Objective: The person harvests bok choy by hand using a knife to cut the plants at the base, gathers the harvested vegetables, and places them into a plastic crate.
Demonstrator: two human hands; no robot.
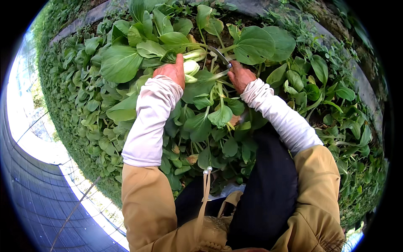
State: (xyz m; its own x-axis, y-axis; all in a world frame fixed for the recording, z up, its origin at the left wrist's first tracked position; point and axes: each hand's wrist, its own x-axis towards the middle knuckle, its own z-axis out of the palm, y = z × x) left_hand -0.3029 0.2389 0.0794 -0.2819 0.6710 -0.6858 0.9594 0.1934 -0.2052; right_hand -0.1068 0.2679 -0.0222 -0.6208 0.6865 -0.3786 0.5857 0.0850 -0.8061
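Note:
Several heads of bok choy (191,67) lie bunched in my left hand (172,71), their pale cut bases facing right and their broad leaves (122,64) spreading left. In my right hand (241,76) is a knife with a curved metal blade (220,56), its handle mostly hidden by my fingers. The blade points up and left, among the stalks between both hands. Large leaves (255,45), some with small holes, stand just beyond the knife. Below my hands, loose-looking leaves (221,115) droop over the bed.
Dense bok choy plants (94,126) fill the bed to the left, and more plants (296,80) grow at the right. A dark strip of sheeting (333,41) edges the bed, with weeds along it. My bent knee (267,176) rises close below my right forearm. Netting on a frame curves at far left.

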